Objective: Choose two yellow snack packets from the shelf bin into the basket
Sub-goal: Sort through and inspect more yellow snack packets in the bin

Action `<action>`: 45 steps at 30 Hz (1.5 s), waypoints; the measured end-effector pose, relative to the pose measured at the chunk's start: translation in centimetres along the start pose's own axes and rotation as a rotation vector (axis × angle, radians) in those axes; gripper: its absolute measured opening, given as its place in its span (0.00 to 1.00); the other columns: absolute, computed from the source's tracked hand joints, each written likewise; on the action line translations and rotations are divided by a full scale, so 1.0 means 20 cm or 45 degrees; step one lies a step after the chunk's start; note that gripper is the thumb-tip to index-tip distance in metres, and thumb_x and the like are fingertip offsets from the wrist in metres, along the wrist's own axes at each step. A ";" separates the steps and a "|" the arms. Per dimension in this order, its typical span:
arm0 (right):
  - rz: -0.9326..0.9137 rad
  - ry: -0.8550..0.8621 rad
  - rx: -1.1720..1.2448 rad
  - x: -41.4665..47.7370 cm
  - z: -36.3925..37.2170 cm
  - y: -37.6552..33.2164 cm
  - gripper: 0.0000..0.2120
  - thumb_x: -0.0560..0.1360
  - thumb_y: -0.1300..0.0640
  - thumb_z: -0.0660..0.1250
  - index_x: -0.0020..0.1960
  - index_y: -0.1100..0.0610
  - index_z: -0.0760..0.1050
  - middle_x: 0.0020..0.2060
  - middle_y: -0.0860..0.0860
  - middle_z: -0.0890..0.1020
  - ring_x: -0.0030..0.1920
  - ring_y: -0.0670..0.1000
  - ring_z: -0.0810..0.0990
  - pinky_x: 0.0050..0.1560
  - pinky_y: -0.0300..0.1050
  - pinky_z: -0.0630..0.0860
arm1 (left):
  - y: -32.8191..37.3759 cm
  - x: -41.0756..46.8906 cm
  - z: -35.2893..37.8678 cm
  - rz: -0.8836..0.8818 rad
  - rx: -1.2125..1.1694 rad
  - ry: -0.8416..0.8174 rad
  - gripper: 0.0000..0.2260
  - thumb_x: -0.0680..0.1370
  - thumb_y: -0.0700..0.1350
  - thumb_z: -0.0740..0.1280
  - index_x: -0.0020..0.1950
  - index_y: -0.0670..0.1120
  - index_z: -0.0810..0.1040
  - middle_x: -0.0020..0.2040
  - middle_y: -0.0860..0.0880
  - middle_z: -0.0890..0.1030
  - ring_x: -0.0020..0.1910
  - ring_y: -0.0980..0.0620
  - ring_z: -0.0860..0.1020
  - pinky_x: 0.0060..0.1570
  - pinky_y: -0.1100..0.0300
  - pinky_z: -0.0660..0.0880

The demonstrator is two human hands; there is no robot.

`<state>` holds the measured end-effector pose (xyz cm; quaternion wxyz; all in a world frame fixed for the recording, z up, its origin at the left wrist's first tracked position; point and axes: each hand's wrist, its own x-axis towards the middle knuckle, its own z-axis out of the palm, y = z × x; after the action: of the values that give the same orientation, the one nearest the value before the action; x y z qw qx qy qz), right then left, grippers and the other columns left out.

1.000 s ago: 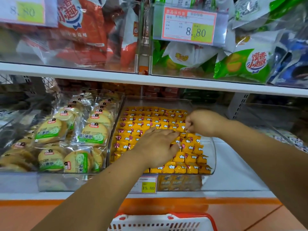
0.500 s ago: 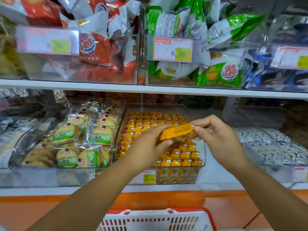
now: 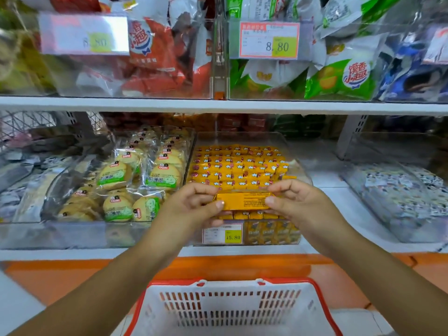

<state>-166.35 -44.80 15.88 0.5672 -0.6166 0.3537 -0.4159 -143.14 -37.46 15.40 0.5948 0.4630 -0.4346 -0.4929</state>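
Head view: left hand (image 3: 191, 209) and right hand (image 3: 298, 204) each pinched one end of a yellow packet (image 3: 243, 201), held level above the shelf bin (image 3: 300, 170); white basket (image 3: 232, 309) below.

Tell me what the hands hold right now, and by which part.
One yellow snack packet, held level between both hands: the left hand pinches its left end, the right hand its right end.

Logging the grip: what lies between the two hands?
In the head view, a yellow packet, its ends pinched by the left hand and right hand.
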 end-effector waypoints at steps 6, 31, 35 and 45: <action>0.015 -0.012 0.031 0.02 -0.02 0.02 0.12 0.72 0.58 0.70 0.55 0.57 0.82 0.51 0.55 0.86 0.53 0.55 0.85 0.55 0.46 0.81 | -0.01 0.03 -0.05 -0.010 -0.109 -0.037 0.13 0.71 0.40 0.70 0.54 0.45 0.85 0.53 0.38 0.85 0.52 0.40 0.85 0.43 0.61 0.82; -0.052 0.130 -0.025 -0.02 0.03 0.00 0.09 0.67 0.47 0.71 0.45 0.47 0.84 0.52 0.44 0.85 0.42 0.55 0.86 0.58 0.58 0.77 | 0.00 -0.02 0.02 0.148 0.012 0.124 0.06 0.76 0.42 0.69 0.52 0.46 0.82 0.43 0.45 0.86 0.45 0.44 0.86 0.36 0.63 0.81; -0.026 0.039 -0.038 -0.03 0.03 -0.01 0.22 0.59 0.44 0.75 0.51 0.50 0.81 0.47 0.50 0.87 0.45 0.53 0.86 0.53 0.46 0.79 | 0.00 -0.01 0.00 0.119 -0.005 0.078 0.17 0.68 0.44 0.73 0.56 0.44 0.81 0.49 0.45 0.87 0.47 0.45 0.86 0.39 0.62 0.81; 0.121 0.027 0.259 -0.01 0.02 0.00 0.18 0.69 0.58 0.70 0.57 0.61 0.80 0.48 0.60 0.86 0.48 0.56 0.87 0.45 0.38 0.81 | -0.02 0.01 -0.02 0.074 -0.089 0.044 0.07 0.72 0.41 0.69 0.44 0.50 0.86 0.43 0.43 0.86 0.49 0.41 0.85 0.42 0.63 0.81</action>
<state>-166.06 -44.53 15.90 0.6422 -0.5340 0.3445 -0.4287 -142.79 -37.74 14.88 0.6321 0.4377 -0.4200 -0.4821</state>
